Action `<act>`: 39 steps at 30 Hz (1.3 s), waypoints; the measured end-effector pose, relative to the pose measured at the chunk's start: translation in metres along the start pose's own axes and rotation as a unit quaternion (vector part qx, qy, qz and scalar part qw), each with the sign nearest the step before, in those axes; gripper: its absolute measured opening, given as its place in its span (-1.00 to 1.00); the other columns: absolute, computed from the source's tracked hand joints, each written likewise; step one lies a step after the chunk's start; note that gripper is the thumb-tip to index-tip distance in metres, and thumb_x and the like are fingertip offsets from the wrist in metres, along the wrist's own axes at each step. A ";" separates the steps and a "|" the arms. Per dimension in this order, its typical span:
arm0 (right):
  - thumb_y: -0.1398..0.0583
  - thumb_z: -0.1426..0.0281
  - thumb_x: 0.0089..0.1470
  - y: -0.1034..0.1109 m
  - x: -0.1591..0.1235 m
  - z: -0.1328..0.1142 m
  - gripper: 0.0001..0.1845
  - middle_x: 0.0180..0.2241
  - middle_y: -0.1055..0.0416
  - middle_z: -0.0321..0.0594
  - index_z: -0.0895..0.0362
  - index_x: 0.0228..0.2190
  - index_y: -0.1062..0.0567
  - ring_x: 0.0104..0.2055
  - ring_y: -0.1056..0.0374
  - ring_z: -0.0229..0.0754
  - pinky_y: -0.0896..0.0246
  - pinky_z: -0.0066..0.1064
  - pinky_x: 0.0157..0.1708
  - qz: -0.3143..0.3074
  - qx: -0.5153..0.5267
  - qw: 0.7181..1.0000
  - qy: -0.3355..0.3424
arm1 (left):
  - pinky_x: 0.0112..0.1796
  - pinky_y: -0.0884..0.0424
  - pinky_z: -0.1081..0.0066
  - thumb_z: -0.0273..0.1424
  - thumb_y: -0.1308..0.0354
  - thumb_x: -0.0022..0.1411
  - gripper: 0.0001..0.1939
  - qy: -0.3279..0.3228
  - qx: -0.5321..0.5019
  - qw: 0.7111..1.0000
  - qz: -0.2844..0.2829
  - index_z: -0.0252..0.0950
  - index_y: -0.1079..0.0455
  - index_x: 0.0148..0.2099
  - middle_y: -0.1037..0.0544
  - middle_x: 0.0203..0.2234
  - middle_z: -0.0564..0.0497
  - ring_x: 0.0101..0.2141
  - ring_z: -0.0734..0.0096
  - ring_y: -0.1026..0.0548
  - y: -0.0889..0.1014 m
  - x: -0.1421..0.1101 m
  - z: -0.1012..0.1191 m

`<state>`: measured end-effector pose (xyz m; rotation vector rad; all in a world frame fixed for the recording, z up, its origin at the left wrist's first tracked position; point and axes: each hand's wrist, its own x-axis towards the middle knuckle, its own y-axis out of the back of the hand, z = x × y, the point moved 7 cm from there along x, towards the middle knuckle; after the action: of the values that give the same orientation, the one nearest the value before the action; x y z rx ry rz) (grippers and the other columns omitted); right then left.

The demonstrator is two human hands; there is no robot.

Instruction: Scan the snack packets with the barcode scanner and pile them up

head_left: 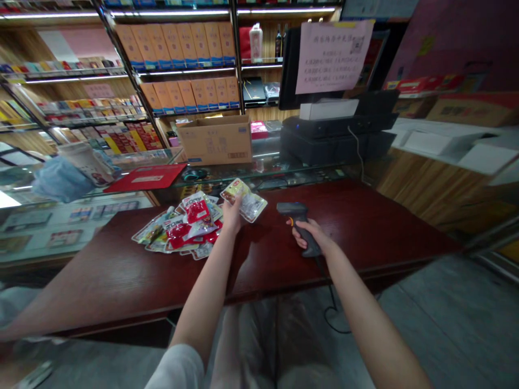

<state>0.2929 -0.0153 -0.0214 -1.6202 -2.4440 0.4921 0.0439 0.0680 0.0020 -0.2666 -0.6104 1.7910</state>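
Observation:
My left hand [232, 214] grips a flat snack packet [252, 205], yellowish at one end and clear-silver at the other, tilted just above the table. In my right hand [310, 235] is a dark grey barcode scanner [292, 208] with an orange trigger. My fingers wrap its handle, and its head points left towards the packet. To the left of my left hand lies a heap of snack packets [194, 224], several with red fronts, others yellow-green. The print on them is too small to read.
The dark red wooden table [133, 286] fills the foreground. Behind it stand a glass counter, an open cardboard box [217, 141], a red folder [148, 177] and a black register with a monitor [338, 129]. The scanner's black cable [333, 302] hangs over the front edge.

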 end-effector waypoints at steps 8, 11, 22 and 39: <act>-0.32 0.17 -0.02 0.009 -0.010 0.003 -0.60 -0.64 -0.28 -0.42 0.17 -0.23 -0.42 -0.76 -0.07 -0.39 0.05 -0.49 -0.76 0.030 0.006 1.000 0.009 | -0.03 -0.51 0.17 -0.36 -0.38 0.07 -0.65 -0.008 0.024 1.000 -0.008 -0.32 -0.45 -0.09 -0.65 -0.23 -0.10 -0.14 0.15 -0.61 0.004 -0.004 0.002; -0.31 0.17 -0.03 0.008 -0.010 0.004 -0.60 -0.65 -0.28 -0.42 0.17 -0.24 -0.43 -0.76 -0.06 -0.39 0.06 -0.49 -0.76 0.029 0.005 1.000 0.007 | -0.01 -0.49 0.16 -0.36 -0.38 0.08 -0.65 -0.012 0.035 0.999 -0.008 -0.32 -0.45 -0.09 -0.65 -0.22 -0.10 -0.12 0.13 -0.60 0.005 -0.004 0.002; -0.33 0.16 -0.06 0.005 -0.012 0.001 -0.60 -0.67 -0.27 -0.44 0.16 -0.28 -0.41 -0.76 -0.07 -0.40 0.03 -0.51 -0.76 0.029 0.001 1.000 0.004 | -0.01 -0.47 0.16 -0.27 -0.40 0.03 -0.59 -0.018 0.063 0.997 -0.033 -0.34 -0.45 -0.10 -0.64 -0.25 -0.10 -0.16 0.17 -0.60 0.007 0.000 -0.009; -0.31 0.17 -0.04 0.013 -0.010 0.006 -0.62 -0.66 -0.26 -0.46 0.14 -0.28 -0.38 -0.77 -0.06 -0.41 0.06 -0.52 -0.77 0.035 0.003 0.999 0.021 | -0.13 -0.49 0.21 -0.18 -0.36 -0.01 -0.49 -0.021 0.114 0.993 -0.035 -0.36 -0.44 -0.07 -0.63 -0.24 -0.13 -0.24 0.22 -0.60 0.010 0.006 -0.017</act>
<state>0.3055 -0.0207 -0.0314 -1.7010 -2.3615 0.4706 0.0418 0.0764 -0.0173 -0.0520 -0.4340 1.7830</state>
